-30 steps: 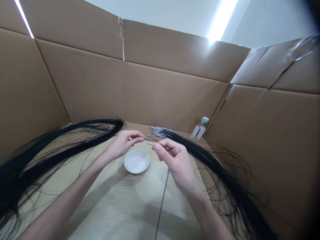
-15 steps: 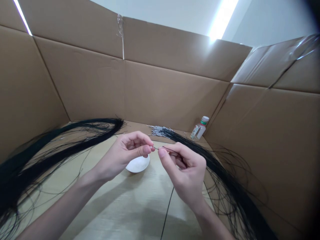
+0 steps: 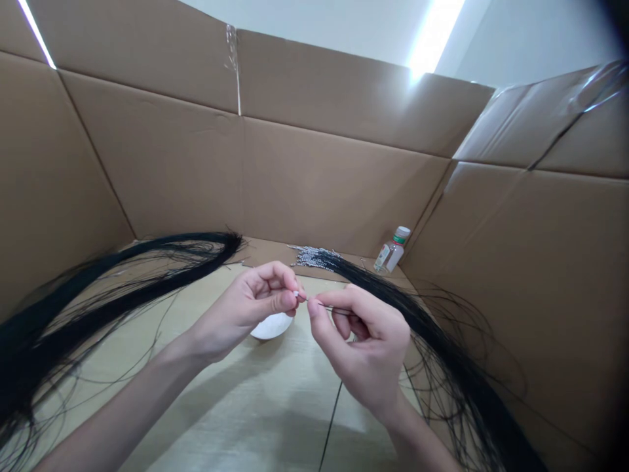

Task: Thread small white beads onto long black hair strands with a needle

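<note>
My left hand (image 3: 268, 293) is closed in a pinch on a tiny white bead-like piece (image 3: 295, 294). Close beside it, my right hand (image 3: 361, 341) pinches a thin black cord (image 3: 327, 306), whose end reaches toward the white piece. I cannot tell whether the cord passes into it. Below the left fingers stands a white bowl (image 3: 272, 326), partly hidden by that hand; its contents do not show clearly. A black strand (image 3: 331, 416) hangs below my right hand across the tabletop.
A bundle of black cords (image 3: 147, 288) lies at left. Another bundle (image 3: 457, 354) runs along the right, its far end covered in whitish-silver pieces (image 3: 314, 257). A clear bottle (image 3: 392, 251) with a white cap stands in the back right corner. Cardboard walls (image 3: 344, 183) enclose the table (image 3: 236, 406).
My right hand has dropped slightly, and its fingertips are a little nearer the left ones. The white piece shows more plainly between my left fingertips.
</note>
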{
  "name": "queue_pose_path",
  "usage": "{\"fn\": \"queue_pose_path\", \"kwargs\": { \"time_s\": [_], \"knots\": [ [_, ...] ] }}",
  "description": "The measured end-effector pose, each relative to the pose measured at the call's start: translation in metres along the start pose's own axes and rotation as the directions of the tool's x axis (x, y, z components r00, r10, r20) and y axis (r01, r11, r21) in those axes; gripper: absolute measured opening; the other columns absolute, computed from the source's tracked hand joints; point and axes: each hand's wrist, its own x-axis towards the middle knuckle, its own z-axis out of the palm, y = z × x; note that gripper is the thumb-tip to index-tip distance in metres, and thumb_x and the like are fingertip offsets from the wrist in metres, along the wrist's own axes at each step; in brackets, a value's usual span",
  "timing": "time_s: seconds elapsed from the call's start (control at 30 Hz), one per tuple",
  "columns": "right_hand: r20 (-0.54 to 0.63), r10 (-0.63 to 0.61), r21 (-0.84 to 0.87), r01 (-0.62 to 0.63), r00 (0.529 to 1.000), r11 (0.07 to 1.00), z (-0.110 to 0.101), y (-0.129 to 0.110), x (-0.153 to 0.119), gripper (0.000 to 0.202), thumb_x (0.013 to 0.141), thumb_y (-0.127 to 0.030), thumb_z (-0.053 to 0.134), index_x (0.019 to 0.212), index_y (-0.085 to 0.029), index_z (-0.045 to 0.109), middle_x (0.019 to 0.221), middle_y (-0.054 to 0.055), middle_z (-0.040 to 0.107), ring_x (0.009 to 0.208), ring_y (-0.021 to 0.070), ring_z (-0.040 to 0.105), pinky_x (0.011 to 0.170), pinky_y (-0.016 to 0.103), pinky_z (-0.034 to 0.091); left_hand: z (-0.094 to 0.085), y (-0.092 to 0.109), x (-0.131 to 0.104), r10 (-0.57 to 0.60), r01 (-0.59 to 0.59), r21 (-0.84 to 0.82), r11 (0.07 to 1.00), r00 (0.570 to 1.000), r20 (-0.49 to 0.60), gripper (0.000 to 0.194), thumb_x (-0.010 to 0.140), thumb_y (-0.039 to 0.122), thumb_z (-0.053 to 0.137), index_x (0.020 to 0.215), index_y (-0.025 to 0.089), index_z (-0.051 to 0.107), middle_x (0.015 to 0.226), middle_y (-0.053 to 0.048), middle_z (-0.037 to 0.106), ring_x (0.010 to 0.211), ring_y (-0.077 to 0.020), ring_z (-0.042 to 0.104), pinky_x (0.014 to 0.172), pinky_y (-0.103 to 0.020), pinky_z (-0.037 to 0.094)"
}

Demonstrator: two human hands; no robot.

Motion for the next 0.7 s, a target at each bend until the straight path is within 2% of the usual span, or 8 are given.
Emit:
{"fn": "queue_pose_path", "kwargs": {
  "time_s": [0.47, 0.7],
  "knots": [
    [0.016, 0.019, 0.001, -0.019, 1.0, 1.0, -0.0015, -0.0007, 0.0004, 0.01, 0.087, -0.016, 0.071, 0.081, -0.024, 0.071, 0.054, -0.007, 0.048, 0.044, 0.0087, 0.036, 0.044, 0.027, 0.033, -0.0013, -0.0019, -0.0007, 0.017, -0.015, 0.039, 0.999, 0.999, -0.028, 0.01, 0.089, 0.029, 0.079, 0.089, 0.024, 0.071, 0.083, 0.001, 0.065, 0.077, -0.0118, 0.058, 0.069, -0.022, 0.046],
    [0.009, -0.035, 0.008, 0.035, 0.999, 0.999, -0.0005, -0.0012, 0.0029, 0.01, 0.084, -0.011, 0.07, 0.08, -0.02, 0.072, 0.054, -0.008, 0.046, 0.044, 0.0069, 0.035, 0.044, 0.023, 0.032, -0.0004, -0.0021, 0.001, 0.025, -0.025, 0.016, 1.0, 1.0, -0.011, 0.012, 0.088, 0.03, 0.08, 0.089, 0.021, 0.071, 0.083, 0.001, 0.067, 0.076, -0.0106, 0.06, 0.069, -0.02, 0.047]
  ]
}}
